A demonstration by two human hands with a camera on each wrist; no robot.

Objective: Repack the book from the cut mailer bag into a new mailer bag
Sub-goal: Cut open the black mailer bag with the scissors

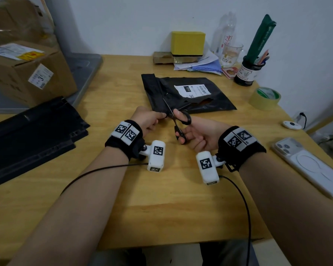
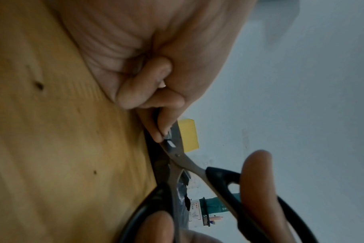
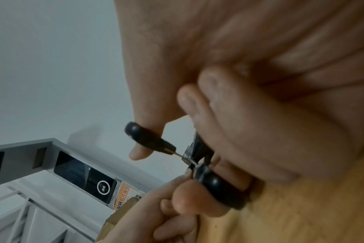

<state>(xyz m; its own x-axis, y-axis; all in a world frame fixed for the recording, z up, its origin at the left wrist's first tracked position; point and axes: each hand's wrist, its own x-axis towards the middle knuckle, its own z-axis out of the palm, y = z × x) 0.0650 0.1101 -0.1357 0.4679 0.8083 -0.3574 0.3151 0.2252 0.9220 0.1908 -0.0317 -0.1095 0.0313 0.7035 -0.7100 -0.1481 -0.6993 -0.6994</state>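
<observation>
Your right hand (image 1: 197,134) has the black-handled scissors (image 1: 178,120), thumb through one loop and fingers curled through the other, blades partly apart and running into the near edge of the black mailer bag (image 1: 183,94). Your left hand (image 1: 149,120) is curled up and pinching that same near edge of the bag right beside the blades; the left wrist view shows the fingertips (image 2: 160,133) clamped on the black plastic next to the scissor pivot.

The bag lies flat around the middle of the desk (image 1: 123,189), white shipping label (image 1: 190,90) facing up, with a ragged opening below the label where something brownish shows through. Can't say for sure that's the book.

A stack of flat black mailer bags (image 1: 33,135) hangs over the left edge of the desk. A roll of tape (image 1: 265,98) sits by the right edge, with a phone (image 1: 306,166) face down nearer you on the same side. The yellow box (image 1: 187,43) is at the far edge.
</observation>
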